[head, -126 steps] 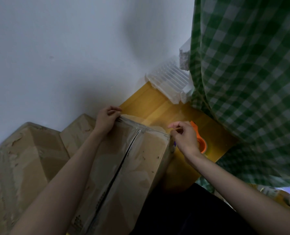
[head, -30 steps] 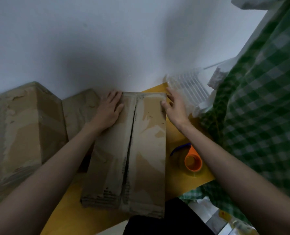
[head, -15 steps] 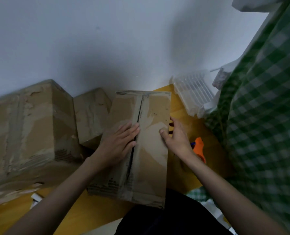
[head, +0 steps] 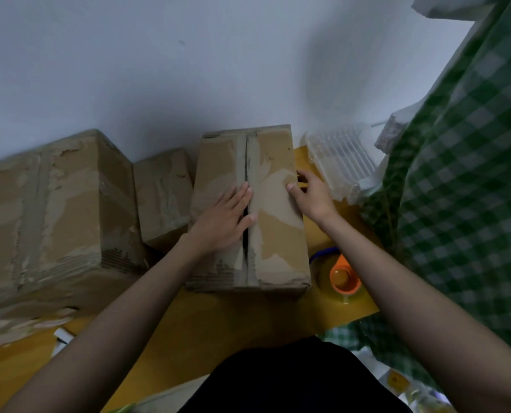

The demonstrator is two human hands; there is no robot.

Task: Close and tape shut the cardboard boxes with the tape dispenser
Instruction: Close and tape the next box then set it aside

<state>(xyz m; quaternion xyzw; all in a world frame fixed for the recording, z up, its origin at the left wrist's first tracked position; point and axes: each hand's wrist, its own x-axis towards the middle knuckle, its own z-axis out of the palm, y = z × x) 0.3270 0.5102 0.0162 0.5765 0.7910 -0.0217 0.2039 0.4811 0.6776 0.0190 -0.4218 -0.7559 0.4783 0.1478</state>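
A worn cardboard box (head: 273,234) lies on the wooden table (head: 206,320) in the middle, its two top flaps down with a dark slit between them. My left hand (head: 221,217) lies flat on the left flap, fingers straight and reaching the slit. My right hand (head: 312,193) is at the box's right edge, thumb on top and fingers down the side. The orange tape dispenser (head: 342,277) with its clear roll lies on the table right of the box, under my right forearm; neither hand touches it.
A large cardboard box (head: 51,210) and a small one (head: 163,195) stand at the left against the white wall. A clear plastic tray (head: 340,156) sits at the back right. Green checked cloth (head: 463,189) hangs on the right. Paper scraps (head: 62,338) lie at the lower left.
The tape dispenser was put down on the table. Both hands slid along the box top from its far end toward me. The view has shifted, and the box now lies straighter.
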